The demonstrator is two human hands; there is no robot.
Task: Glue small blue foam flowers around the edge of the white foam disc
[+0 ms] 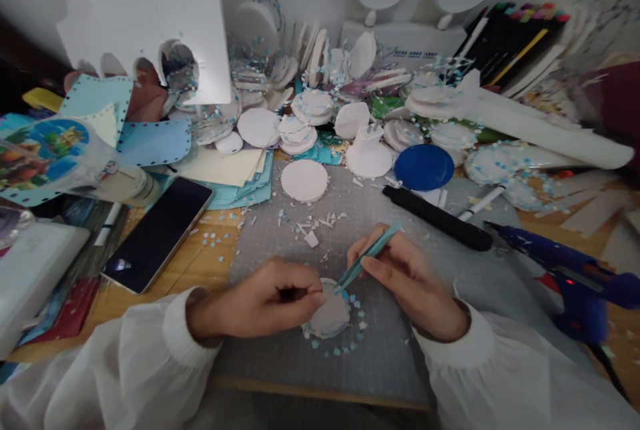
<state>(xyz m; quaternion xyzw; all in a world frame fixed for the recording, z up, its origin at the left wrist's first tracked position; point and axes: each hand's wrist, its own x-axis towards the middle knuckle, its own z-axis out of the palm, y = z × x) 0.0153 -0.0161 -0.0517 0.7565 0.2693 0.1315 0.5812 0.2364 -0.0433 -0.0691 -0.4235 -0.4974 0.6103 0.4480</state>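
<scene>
A round white disc [327, 313] with small blue and white pieces round its edge lies on the grey cutting mat [280, 363]. My right hand [407, 280] holds teal tweezers [370, 253], their tips pointing down-left at the disc's upper edge. At the disc's left side my left hand [270, 297] is closed, thumb and forefinger pinched together; whatever they hold, if anything, is too small to make out. Tiny blue and white flower shapes [361, 325] curve around the disc's right and lower sides.
A blue glue gun [575, 277] lies at the right, near a black pen-like tool [440, 218]. Behind are a blue lid [424, 167], a plain white disc [304, 181] and piled decorated discs. A phone [159, 233] and a cup [60, 157] stand left.
</scene>
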